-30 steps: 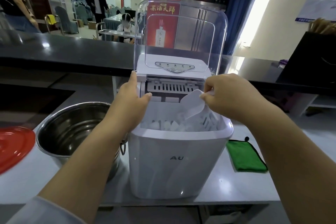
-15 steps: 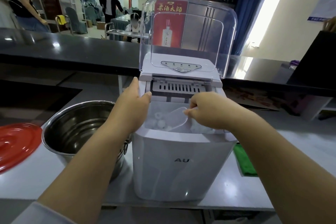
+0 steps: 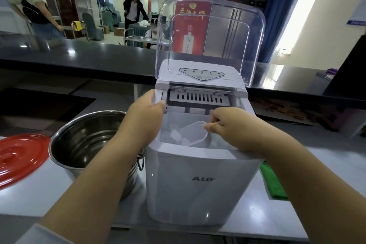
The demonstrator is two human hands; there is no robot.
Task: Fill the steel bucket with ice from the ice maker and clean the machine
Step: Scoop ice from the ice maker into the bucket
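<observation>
The right hand (image 3: 233,128) is pinching the handle of a translucent plastic scoop (image 3: 195,133), its grip clamped on it with thumb and curled fingers, and is holding the scoop's bowl down inside the open bin of the ice maker (image 3: 198,180). The scoop is lying among the ice cubes (image 3: 176,136), which are sitting pale and lumpy in the bin just beside its left edge. The left hand (image 3: 144,119) is gripping the machine's upper left corner, thumb hooking over the inner edge of the opening and fingers wrapping the outside wall, so that grip is clamped on the ice maker itself.

The white machine is standing on the grey table (image 3: 35,194) with its clear lid (image 3: 255,45) tipped upright behind the control panel (image 3: 202,74). The steel bucket (image 3: 83,144) is standing on the table touching or just beside the machine's left wall, its mouth open; whether anything is lying in it cannot be told, since the forearm is covering part of the inside. A red lid (image 3: 19,156) is lying flat to the left of the bucket. A green cloth (image 3: 273,184) is lying on the table just right of the machine, partly hidden by the right forearm.

Beyond a dark counter (image 3: 79,55), people are standing and sitting in a hall.
</observation>
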